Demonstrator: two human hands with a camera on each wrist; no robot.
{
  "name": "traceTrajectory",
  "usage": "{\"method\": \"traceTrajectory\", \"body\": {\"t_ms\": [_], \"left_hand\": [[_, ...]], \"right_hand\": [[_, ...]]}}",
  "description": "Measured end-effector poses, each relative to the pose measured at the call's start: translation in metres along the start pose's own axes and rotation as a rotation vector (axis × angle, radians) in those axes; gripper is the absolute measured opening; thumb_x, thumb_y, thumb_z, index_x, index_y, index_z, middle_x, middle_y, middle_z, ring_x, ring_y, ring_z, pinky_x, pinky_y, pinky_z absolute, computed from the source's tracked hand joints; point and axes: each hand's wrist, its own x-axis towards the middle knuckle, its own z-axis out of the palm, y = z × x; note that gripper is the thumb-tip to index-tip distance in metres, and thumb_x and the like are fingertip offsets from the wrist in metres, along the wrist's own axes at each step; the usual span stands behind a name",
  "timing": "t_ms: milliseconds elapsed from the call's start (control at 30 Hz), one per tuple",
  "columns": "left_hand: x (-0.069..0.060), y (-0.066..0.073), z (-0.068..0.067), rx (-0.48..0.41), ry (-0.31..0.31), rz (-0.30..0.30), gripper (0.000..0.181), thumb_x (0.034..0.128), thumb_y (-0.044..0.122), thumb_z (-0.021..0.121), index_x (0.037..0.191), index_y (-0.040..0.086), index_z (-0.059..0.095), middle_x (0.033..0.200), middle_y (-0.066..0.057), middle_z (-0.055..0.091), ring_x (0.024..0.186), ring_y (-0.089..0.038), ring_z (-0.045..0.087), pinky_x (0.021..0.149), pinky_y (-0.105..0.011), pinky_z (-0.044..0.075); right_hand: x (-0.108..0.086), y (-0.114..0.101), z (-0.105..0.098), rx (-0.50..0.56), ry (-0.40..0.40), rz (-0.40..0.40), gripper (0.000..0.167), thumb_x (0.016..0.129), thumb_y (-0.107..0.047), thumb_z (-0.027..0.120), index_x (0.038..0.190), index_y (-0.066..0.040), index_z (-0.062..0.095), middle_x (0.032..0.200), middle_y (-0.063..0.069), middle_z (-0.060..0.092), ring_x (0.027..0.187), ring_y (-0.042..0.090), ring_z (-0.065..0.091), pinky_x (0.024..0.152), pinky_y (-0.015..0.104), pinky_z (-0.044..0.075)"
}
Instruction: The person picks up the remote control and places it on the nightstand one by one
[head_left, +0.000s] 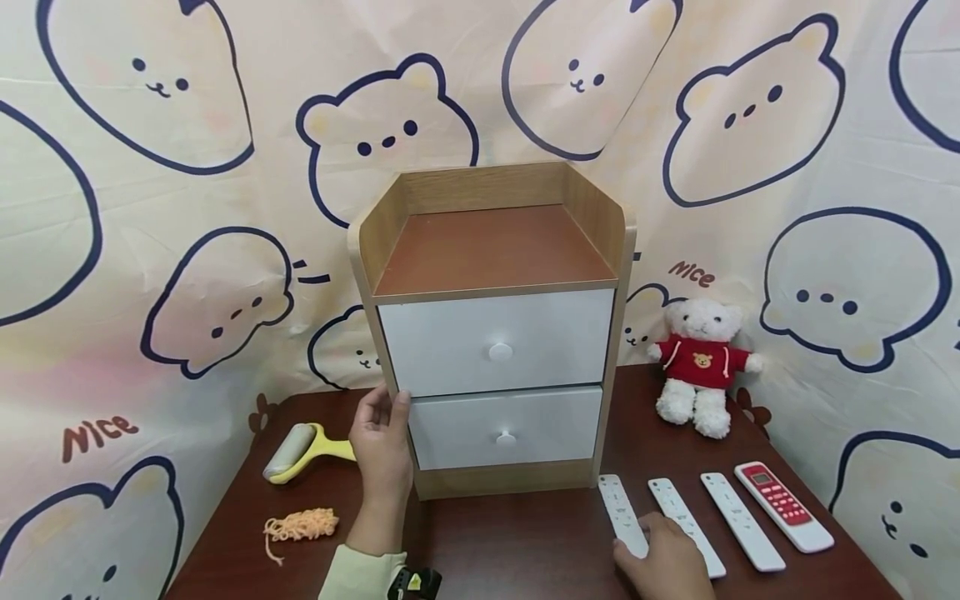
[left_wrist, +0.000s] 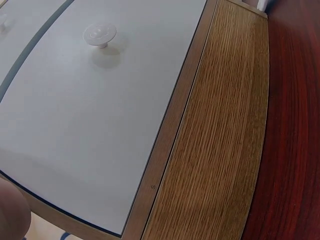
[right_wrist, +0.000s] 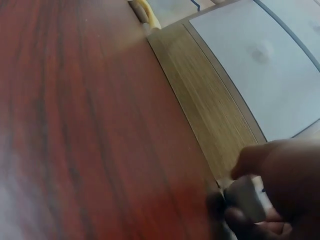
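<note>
A wooden drawer cabinet (head_left: pixel 502 479) with two white drawers stands upright on the table, both drawers closed. My left hand (head_left: pixel 382 442) holds its left side edge, thumb at the front and bent fingers along the side. In the left wrist view only one fingertip (left_wrist: pixel 12 212) shows beside the cabinet's edge. My right hand (head_left: pixel 667 558) pinches the near end of the leftmost white remote control (head_left: pixel 618 504), close to the cabinet's right front corner. The right wrist view is blurred and shows the remote's greyish end (right_wrist: pixel 245 197) between the fingers.
Right of that remote lie a second white remote (head_left: pixel 708 554), a third white remote (head_left: pixel 742 521) and a red-faced remote (head_left: pixel 783 507). A teddy bear (head_left: pixel 701 367) in red sits behind them. Left of the cabinet lie a yellow-handled roller (head_left: pixel 300 450) and a bundle of orange cord (head_left: pixel 302 525).
</note>
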Motion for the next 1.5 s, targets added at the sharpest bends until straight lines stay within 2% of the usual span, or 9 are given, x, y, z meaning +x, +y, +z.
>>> {"method": "traceTrajectory", "body": {"t_ms": [133,333,567,667,833,1033,1267,1367,1500], "left_hand": [[0.000,-0.002,0.001,0.001,-0.003,-0.013,0.030,0.1010,0.008,0.079,0.129,0.002,0.069,0.115,0.000,0.071,0.112,-0.016,0.066,0.093,-0.020,0.059],[-0.001,-0.004,0.003,-0.007,-0.012,-0.023,0.031,0.1013,0.008,0.078,0.130,0.002,0.069,0.116,0.000,0.071,0.113,-0.016,0.065,0.094,-0.020,0.058],[-0.002,-0.002,0.005,-0.013,-0.010,-0.016,0.030,0.1016,0.006,0.077,0.130,0.001,0.068,0.119,0.000,0.070,0.115,-0.016,0.065,0.094,-0.019,0.058],[-0.002,-0.002,0.005,-0.022,-0.009,-0.011,0.030,0.1014,0.005,0.077,0.130,0.001,0.068,0.119,-0.001,0.070,0.115,-0.016,0.065,0.095,-0.020,0.058],[-0.002,-0.001,0.004,-0.025,-0.009,-0.013,0.030,0.1014,0.005,0.077,0.130,0.001,0.068,0.118,0.000,0.071,0.114,-0.015,0.066,0.094,-0.020,0.058],[-0.002,-0.002,0.001,-0.010,0.002,-0.002,0.028,0.1013,0.005,0.077,0.128,0.001,0.069,0.115,0.000,0.071,0.111,-0.015,0.066,0.092,-0.019,0.058],[-0.001,0.001,0.000,-0.023,-0.003,0.001,0.028,0.1007,0.003,0.077,0.127,0.000,0.069,0.114,0.000,0.072,0.110,-0.014,0.067,0.092,-0.020,0.059],[0.000,0.001,0.000,-0.014,0.000,0.002,0.029,0.1009,0.004,0.077,0.128,0.000,0.069,0.116,0.000,0.072,0.112,-0.014,0.067,0.093,-0.019,0.059],[0.001,0.000,0.000,-0.001,-0.002,-0.001,0.030,0.1012,0.005,0.077,0.129,0.000,0.068,0.117,0.001,0.072,0.114,-0.015,0.067,0.094,-0.019,0.059]], "right_hand": [[-0.001,0.005,-0.014,0.080,0.093,0.080,0.044,0.086,-0.042,0.084,0.106,-0.004,0.076,0.094,0.013,0.076,0.087,0.035,0.074,0.078,0.054,0.057],[-0.005,0.003,-0.055,0.133,0.214,0.219,0.050,0.088,-0.045,0.085,0.113,-0.001,0.078,0.102,0.022,0.080,0.094,0.042,0.074,0.081,0.054,0.055],[-0.019,-0.023,-0.108,0.331,0.374,0.344,0.048,0.092,-0.041,0.087,0.122,-0.005,0.079,0.101,0.015,0.082,0.072,0.003,0.060,0.057,0.020,0.046],[-0.028,-0.040,-0.123,0.448,0.436,0.267,0.040,0.094,-0.032,0.087,0.123,-0.006,0.078,0.097,0.007,0.082,0.067,-0.002,0.059,0.056,0.015,0.048],[-0.039,-0.078,-0.138,0.680,0.504,-0.002,0.028,0.090,-0.003,0.087,0.117,-0.003,0.078,0.085,-0.016,0.076,0.065,0.003,0.071,0.059,0.014,0.057],[-0.034,-0.131,-0.149,0.812,0.502,-0.309,0.032,0.083,0.009,0.085,0.112,-0.004,0.080,0.095,-0.005,0.081,0.072,0.008,0.074,0.059,0.018,0.060],[-0.021,-0.189,-0.161,0.618,0.640,-0.585,0.032,0.077,-0.008,0.091,0.109,-0.008,0.084,0.096,0.005,0.081,0.074,0.007,0.066,0.063,0.012,0.055],[-0.007,-0.212,-0.166,0.489,0.710,-0.665,0.031,0.079,-0.021,0.089,0.106,-0.008,0.084,0.091,0.004,0.081,0.072,0.009,0.064,0.057,0.020,0.050],[0.013,-0.244,-0.175,0.423,0.712,-0.709,0.033,0.085,-0.031,0.085,0.105,-0.004,0.083,0.090,0.007,0.081,0.072,0.015,0.066,0.057,0.031,0.051]]}}
